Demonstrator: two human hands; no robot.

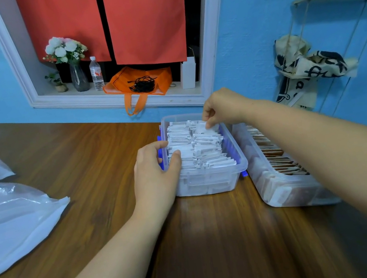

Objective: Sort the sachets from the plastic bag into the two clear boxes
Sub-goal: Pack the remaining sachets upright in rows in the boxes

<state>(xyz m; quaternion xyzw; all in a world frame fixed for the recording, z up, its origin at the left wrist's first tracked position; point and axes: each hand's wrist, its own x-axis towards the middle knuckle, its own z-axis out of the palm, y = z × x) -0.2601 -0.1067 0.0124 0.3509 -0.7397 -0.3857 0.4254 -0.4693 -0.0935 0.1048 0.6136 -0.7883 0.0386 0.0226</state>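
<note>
On the table (220,242), white sachets (199,150) fill the clear box (205,184). The right hand (223,107) pinches one at the far end, and the left hand (156,170) grips the box's left side. Brown sachets (276,156) sit in the second box (289,191) just beside it, and the plastic bag (7,218) lies far left.
</note>
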